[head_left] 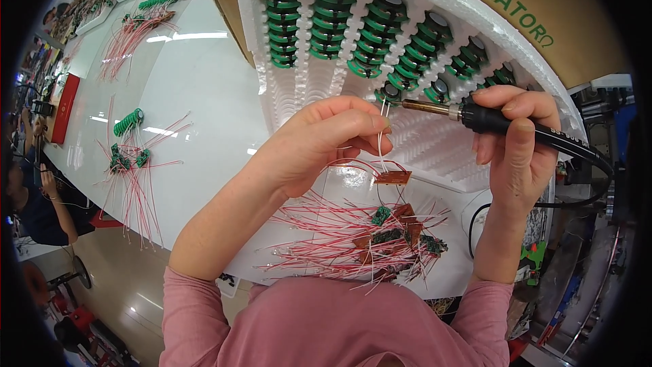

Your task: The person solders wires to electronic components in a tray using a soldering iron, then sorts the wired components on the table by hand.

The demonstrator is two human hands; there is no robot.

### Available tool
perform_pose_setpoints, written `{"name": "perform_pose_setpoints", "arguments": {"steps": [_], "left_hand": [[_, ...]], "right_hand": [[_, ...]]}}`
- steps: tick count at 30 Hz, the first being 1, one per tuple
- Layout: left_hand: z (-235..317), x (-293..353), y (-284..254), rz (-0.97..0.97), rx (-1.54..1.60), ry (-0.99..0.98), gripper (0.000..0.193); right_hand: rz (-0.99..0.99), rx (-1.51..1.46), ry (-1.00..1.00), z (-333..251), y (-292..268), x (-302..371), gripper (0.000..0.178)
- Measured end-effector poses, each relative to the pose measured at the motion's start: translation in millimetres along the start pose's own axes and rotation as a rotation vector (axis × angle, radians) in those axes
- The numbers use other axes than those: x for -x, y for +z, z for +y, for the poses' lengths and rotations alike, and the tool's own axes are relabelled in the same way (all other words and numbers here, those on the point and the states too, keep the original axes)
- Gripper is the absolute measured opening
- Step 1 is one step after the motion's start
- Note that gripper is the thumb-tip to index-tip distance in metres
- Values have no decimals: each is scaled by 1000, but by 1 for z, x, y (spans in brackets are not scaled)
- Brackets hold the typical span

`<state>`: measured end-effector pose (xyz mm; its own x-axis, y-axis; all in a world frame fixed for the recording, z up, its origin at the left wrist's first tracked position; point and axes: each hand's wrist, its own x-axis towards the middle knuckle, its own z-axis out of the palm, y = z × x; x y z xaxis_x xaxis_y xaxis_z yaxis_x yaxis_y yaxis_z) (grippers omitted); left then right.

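Observation:
My left hand (346, 129) pinches a pair of thin white wires (382, 146) between thumb and fingers. They run down to a small brown circuit board (394, 177) hanging just below. A soldering iron (489, 117) is in my right hand (519, 132), its metal tip pointing left, close to the upper wire ends. Whether the tip touches them I cannot tell. Just behind the wire ends, a round green-rimmed part (390, 90) sits in the white foam tray (268, 92). Under my hands lies a heap of red and white wires (326, 234) with small green and brown boards.
Rows of stacked green-rimmed parts (282, 20) fill the tray's upper slots, against a cardboard box (564, 20). The iron's black cable (604, 183) loops at the right. More wired boards (122, 156) lie on the white table (210, 102). Another person (41, 197) sits at far left.

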<state>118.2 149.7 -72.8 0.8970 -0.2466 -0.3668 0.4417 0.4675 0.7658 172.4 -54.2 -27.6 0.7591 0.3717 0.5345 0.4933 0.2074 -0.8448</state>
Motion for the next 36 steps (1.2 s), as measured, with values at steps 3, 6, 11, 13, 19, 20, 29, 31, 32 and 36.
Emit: {"name": "perform_pose_setpoints", "arguments": {"steps": [3, 6, 11, 13, 19, 20, 29, 31, 32, 36], "left_hand": [[-2, -1, 0, 6, 1, 5, 12], [0, 0, 1, -2, -6, 1, 12], [0, 0, 2, -3, -14, 2, 12], [0, 0, 2, -3, -11, 1, 12], [-1, 1, 3, -4, -15, 6, 12], [-1, 1, 3, -6, -16, 6, 12], [1, 5, 4, -13, -15, 0, 12], [0, 4, 4, -8, -21, -5, 12], [0, 4, 4, -10, -20, -3, 12], [0, 4, 4, -14, -13, -3, 12]], "right_hand": [[-2, -1, 1, 0, -1, 0, 16], [3, 1, 5, -1, -1, 1, 16], [8, 11, 5, -2, -1, 1, 15], [7, 9, 8, -2, -1, 1, 15], [0, -1, -4, -2, -1, 1, 16], [0, 0, -4, -2, -1, 1, 16], [5, 14, -18, -4, 0, 2, 18], [3, 10, -12, -3, 0, 2, 18], [3, 9, -12, -3, 0, 3, 18], [7, 26, -19, -3, -1, 3, 19]]}}
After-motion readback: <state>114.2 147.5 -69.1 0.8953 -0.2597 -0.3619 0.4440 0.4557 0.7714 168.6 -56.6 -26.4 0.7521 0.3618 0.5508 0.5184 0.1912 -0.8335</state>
